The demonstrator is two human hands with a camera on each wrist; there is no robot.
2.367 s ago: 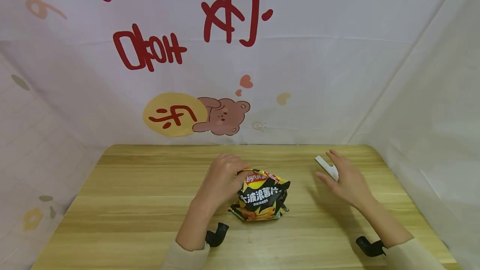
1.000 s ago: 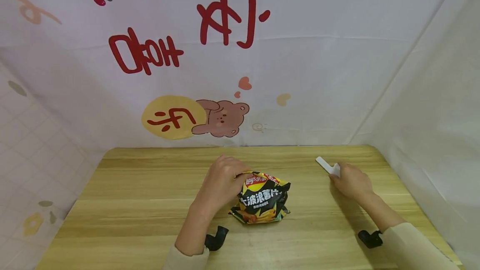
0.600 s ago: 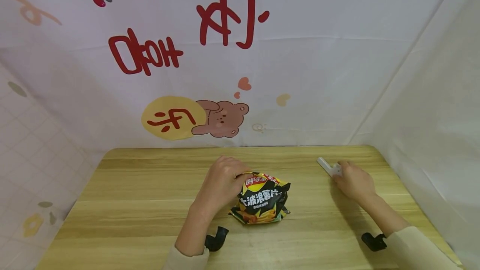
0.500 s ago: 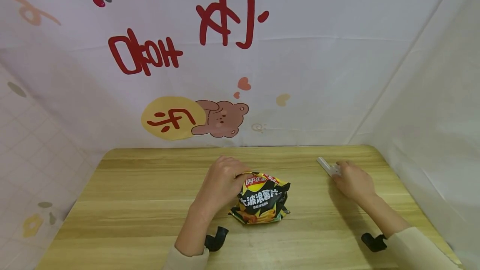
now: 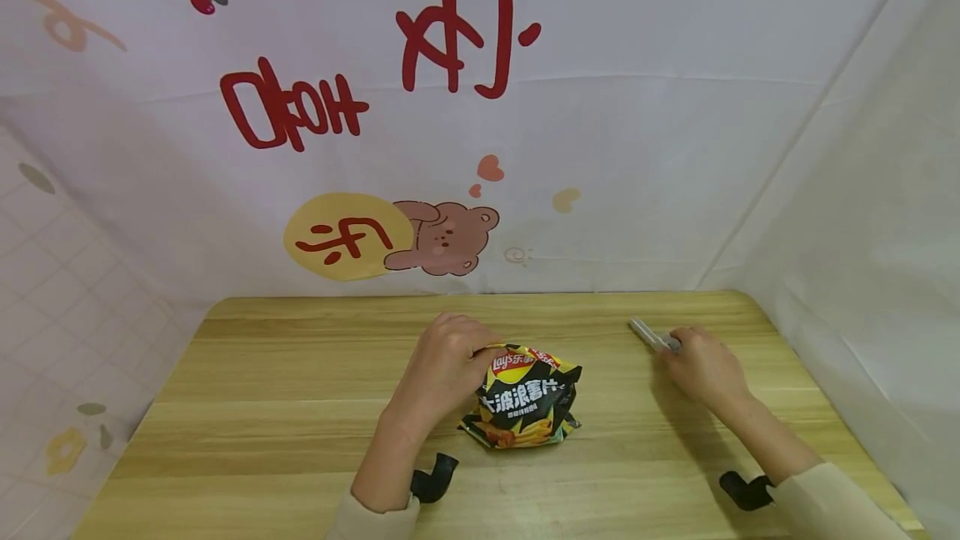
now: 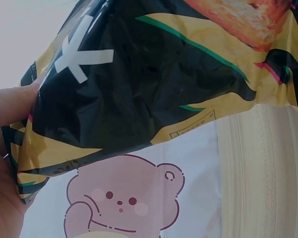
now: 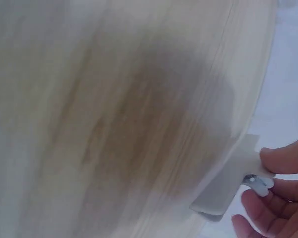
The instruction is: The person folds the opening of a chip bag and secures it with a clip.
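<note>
A black and yellow bag of potato chips [image 5: 525,402] stands propped up near the middle of the table. My left hand [image 5: 452,357] pinches its upper left corner, and the thumb [image 6: 15,105] shows against the foil in the left wrist view. Over to the right, my right hand [image 5: 705,363] holds a white bag clip [image 5: 645,332] by its end. The right wrist view shows the wide flat clip [image 7: 223,183] with a small hinge near the thumb and fingers. The clip points away to the back left, apart from the bag.
Both hands work over a light wooden table [image 5: 285,390]. A white cloth wall [image 5: 637,107] with red lettering and a printed bear [image 5: 450,236] rises behind its far edge. Black curved pieces [image 5: 433,477] sit by the wrists.
My right hand was spread around the clip; it has closed its fingers on it and turned it so that its narrow edge shows. The left hand and the bag keep their place.
</note>
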